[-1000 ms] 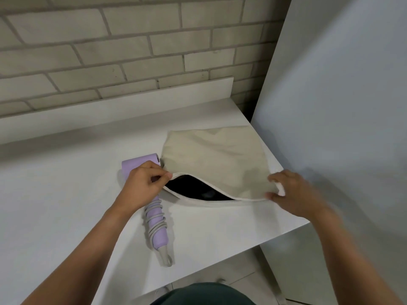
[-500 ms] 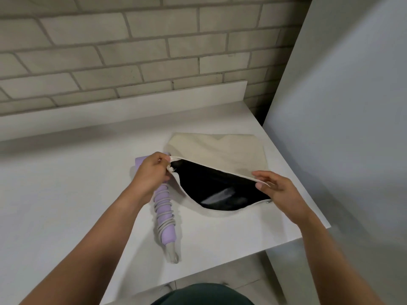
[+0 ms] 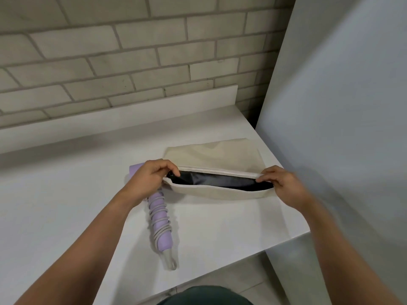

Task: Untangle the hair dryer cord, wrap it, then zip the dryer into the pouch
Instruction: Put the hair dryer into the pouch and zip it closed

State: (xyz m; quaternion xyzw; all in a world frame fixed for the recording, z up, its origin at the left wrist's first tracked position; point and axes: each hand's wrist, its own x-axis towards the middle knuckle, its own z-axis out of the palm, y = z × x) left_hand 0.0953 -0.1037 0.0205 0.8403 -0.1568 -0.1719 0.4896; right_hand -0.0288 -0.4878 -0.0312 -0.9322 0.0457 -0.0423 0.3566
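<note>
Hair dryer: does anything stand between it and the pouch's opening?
No object. The hair dryer lies beside the pouch, whose mouth gapes open; only the left hand, pinching the pouch's left end, covers the dryer's head.

Between the left hand (image 3: 152, 181) and the right hand (image 3: 284, 186), the pouch (image 3: 220, 192) is matt cream cloth; its lining (image 3: 220, 182) is black cloth with a slight sheen. Below the left hand, the dryer (image 3: 164, 242) is smooth matt lilac plastic, its cord (image 3: 154, 237) matt grey. The table (image 3: 66, 194) under both hands is smooth matt white. The wall (image 3: 132, 51) beyond them is rough pale brick.
</note>
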